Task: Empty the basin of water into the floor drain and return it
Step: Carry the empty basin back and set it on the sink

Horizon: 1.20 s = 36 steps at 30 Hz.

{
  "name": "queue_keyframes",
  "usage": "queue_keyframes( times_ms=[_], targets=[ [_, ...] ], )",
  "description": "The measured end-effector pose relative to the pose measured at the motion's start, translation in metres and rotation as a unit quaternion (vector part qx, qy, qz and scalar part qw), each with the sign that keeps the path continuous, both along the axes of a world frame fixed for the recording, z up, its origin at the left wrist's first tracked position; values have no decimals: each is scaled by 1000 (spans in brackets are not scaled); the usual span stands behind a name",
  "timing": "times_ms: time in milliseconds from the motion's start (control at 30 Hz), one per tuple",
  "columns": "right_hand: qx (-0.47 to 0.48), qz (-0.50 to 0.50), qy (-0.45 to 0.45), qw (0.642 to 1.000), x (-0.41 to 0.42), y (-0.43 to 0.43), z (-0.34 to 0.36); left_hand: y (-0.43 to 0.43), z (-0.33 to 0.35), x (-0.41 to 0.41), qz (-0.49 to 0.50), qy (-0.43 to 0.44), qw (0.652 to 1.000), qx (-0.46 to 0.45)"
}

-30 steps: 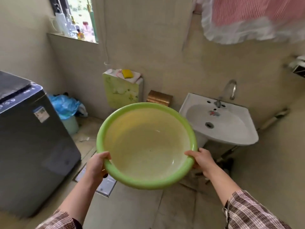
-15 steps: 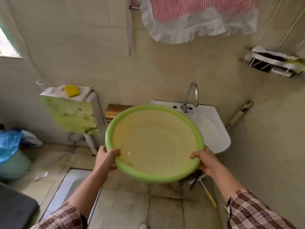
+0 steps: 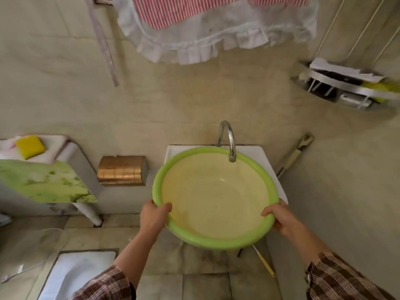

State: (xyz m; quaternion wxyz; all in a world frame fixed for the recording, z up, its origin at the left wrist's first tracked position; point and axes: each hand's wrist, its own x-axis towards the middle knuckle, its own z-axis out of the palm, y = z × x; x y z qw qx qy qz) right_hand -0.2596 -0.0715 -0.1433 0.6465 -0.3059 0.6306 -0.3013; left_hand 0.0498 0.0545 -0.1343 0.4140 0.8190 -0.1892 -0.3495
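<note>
A round basin [image 3: 216,198] with a green rim and pale yellow inside is held over the white sink [image 3: 268,156], its far edge under the chrome tap [image 3: 228,140]. No water shows inside it. My left hand [image 3: 154,215] grips the rim at the near left, thumb over the edge. At the near right, my right hand [image 3: 279,217] grips the rim the same way. The sink is mostly hidden behind the basin. No floor drain is in sight.
A toilet tank [image 3: 43,180] with a yellow sponge [image 3: 30,146] stands at left, a bronze paper holder [image 3: 122,171] beside it. A striped cloth [image 3: 216,24] hangs overhead, a metal corner shelf [image 3: 346,87] at right. A brush handle [image 3: 294,154] leans in the corner; tiled floor [image 3: 164,256] lies below.
The view has swung right from the washing machine toward the sink. The basin, still in both hands, has moved forward over the sink and under the tap.
</note>
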Motion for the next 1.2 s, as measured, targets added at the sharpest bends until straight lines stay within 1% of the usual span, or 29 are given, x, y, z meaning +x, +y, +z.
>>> queue_keyframes(
  times_ms=[167,333,400,467,600,700,833,900,1000,1033,1100,1133,1200],
  targets=[
    [9,59,17,998,-19,-50,-7,-29,-10,-24,63,-33,997,24],
    [20,131,15,991,-30,-87,-11,-54,-6,-29,124,-20,991,47],
    [12,157,21,987,-34,-101,-11,-60,-4,-23,117,-24,991,56],
    [-3,175,47,983,-36,-113,-7,-62,-1,-16,105,-27,992,62],
    [-70,229,99,966,-34,-139,2,-67,5,-5,77,-21,994,71],
    [-111,290,128,942,-23,-156,11,-71,12,0,49,-5,997,64],
    [-193,352,213,891,0,-177,26,-78,21,7,25,16,999,43],
    [-256,371,262,853,13,-185,32,-83,25,11,14,29,999,29],
    [-364,398,331,774,34,-190,37,-87,28,14,-11,47,999,21],
    [-386,399,344,757,39,-191,37,-87,26,14,-11,50,999,18],
    [-402,385,362,748,46,-190,35,-85,20,16,-3,67,998,12],
    [-394,377,370,752,48,-189,33,-84,17,16,1,79,997,10],
    [-340,375,387,771,45,-186,29,-82,12,18,21,94,995,14]
  ],
)
